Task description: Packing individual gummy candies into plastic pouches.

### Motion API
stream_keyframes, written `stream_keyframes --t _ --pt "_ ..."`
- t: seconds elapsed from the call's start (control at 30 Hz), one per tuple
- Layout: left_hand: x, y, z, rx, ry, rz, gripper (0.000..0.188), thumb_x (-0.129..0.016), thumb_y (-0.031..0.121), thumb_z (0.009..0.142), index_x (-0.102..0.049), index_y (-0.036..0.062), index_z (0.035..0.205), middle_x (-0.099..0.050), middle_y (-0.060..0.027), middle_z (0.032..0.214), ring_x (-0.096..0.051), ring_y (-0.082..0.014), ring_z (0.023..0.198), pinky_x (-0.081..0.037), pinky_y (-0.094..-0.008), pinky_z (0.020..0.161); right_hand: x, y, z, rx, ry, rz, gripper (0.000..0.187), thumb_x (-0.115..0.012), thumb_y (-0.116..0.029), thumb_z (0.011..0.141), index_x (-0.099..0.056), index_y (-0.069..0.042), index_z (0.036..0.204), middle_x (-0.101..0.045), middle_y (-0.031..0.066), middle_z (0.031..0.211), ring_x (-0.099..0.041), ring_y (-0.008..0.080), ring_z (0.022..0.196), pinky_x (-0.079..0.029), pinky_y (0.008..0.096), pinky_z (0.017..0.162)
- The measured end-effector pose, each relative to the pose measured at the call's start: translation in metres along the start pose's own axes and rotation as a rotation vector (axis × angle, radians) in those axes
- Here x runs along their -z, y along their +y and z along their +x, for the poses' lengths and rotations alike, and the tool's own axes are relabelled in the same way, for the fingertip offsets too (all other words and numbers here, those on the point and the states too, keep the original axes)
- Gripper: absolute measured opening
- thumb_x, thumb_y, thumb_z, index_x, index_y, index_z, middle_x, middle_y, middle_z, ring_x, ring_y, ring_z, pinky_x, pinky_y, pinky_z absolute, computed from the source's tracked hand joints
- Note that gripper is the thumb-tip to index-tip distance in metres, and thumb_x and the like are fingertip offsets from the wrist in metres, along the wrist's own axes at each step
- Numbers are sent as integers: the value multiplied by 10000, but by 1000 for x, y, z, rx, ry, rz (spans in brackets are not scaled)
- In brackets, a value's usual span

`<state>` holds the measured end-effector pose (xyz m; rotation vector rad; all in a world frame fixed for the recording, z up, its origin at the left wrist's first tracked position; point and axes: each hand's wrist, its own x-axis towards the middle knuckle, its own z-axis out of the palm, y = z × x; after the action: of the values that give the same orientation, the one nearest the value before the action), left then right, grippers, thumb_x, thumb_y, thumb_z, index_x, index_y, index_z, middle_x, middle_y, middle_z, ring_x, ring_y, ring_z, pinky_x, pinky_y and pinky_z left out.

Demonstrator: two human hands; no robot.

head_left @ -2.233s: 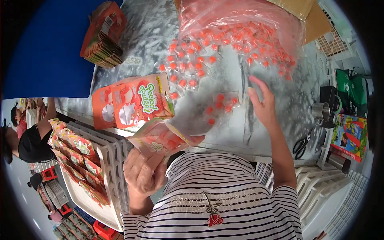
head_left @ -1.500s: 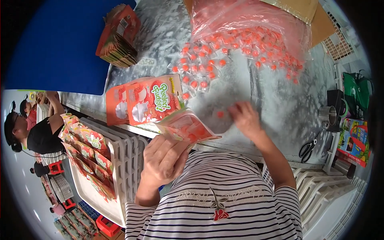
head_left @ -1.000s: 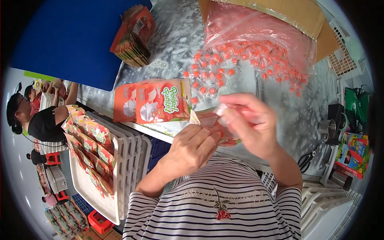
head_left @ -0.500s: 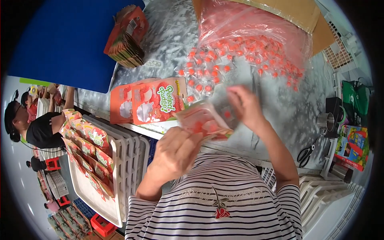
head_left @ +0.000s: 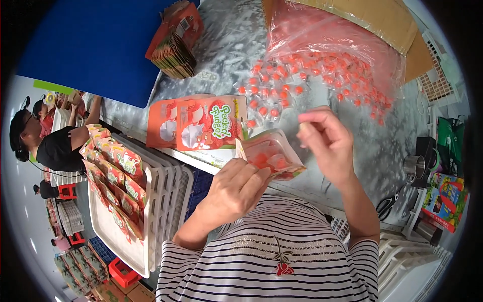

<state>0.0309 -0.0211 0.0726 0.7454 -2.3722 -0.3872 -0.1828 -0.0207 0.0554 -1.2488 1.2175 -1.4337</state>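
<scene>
My left hand (head_left: 236, 189) is closed on the near edge of a red pouch (head_left: 274, 155), which is tilted with its mouth spread. Several red candies in clear wrappers show inside it. Just right of the pouch mouth, my right hand (head_left: 329, 143) hangs above the table, thumb and fingertips pinched together; whether something small is between them is hidden. Beyond the pouch lie loose wrapped candies (head_left: 274, 88), spread over the grey marbled table. Flat red pouches (head_left: 209, 126) overlap at the table's edge, left of the pouch I hold.
A cardboard box (head_left: 420, 63) with a clear liner spills candies at the far right. More pouches stand stacked (head_left: 176, 55) beside a blue board (head_left: 90, 50). Filled pouches (head_left: 121, 176) sit on stacked white trays (head_left: 151, 226). Scissors (head_left: 388, 205) and a metal cup (head_left: 413, 167) are right; a co-worker (head_left: 60, 143) is left.
My right hand has drawn away from the pouch mouth, its fingers now pinched. A red candy blurred between hand and pouch earlier no longer shows there. The whole view has shifted slightly.
</scene>
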Motion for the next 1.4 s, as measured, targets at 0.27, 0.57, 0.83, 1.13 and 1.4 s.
stream_keyframes --t 0.27,0.57,0.83,1.13,1.4 --pt "-1 -3 -7 -12 -24 -87 316 -738 -49 640 -631 -29 937 -614 -122 829 -583 -281 651 -471 -360 560 -21 -27 -17 481 -323 -683 378 -751 -174 751 -606 6 1051 -615 109 1034 -612 264 950 -328 518 1072" --pt "17 -30 5 219 166 -342 528 -743 183 738 -576 10 1208 -566 -190 1187 -566 -330 1047 -470 -393 904 -4 -24 -37 508 -614 -719 199 -625 16 697 -619 3 895 -595 69 942 -578 227 965 -287 524 1117" --pt "-31 -44 -10 279 -253 -999 301 -531 204 962 -654 -26 1111 -619 -226 1187 -597 -322 1108 -438 -400 959 2 -41 -43 465 -538 -958 395 -782 -187 684 -623 -11 1000 -618 94 995 -601 234 944 -407 490 968" --pt "-38 -9 -9 162 51 -892 285 -495 145 979 -640 -77 1084 -624 -232 1167 -627 -285 1035 -493 -346 883 -6 -64 -27 372 -772 -1195 480 -753 -336 732 -586 45 971 -600 128 868 -598 300 933 -472 382 825" --pt "-40 -8 -12 466 1 -1015 328 -427 186 1015 -630 -43 1132 -647 -166 1107 -632 -154 903 -521 -276 742 7 -71 8 -83 -834 -790 259 -626 -194 861 -580 56 907 -589 178 833 -592 363 866 -476 428 789"
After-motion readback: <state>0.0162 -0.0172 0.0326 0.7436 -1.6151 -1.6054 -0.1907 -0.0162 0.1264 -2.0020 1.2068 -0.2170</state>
